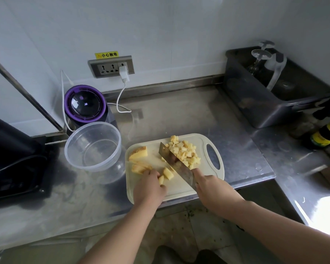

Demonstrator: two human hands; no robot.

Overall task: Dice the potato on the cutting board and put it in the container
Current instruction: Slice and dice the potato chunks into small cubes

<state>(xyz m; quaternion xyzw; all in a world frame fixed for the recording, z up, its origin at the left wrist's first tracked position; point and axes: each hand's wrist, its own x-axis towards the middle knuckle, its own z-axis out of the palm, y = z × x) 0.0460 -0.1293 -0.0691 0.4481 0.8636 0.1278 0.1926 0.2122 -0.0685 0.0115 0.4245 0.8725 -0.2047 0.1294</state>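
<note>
Fingers of the left hand (149, 188) curl down on a potato slab (139, 168) at the left of the cutting board (179, 190), pinning it there. The right hand (211, 185) grips one cleaver (176, 164) by its handle, the blade slanting across the board just right of the left hand. Two small chunks (168, 173) lie between the left hand and the blade. One potato wedge (138, 153) sits just beyond the slab. One heap of dice (185, 151) lies on the far side of the blade. One clear round container (92, 169) stands on the steel counter (236, 149) just left of the board.
</note>
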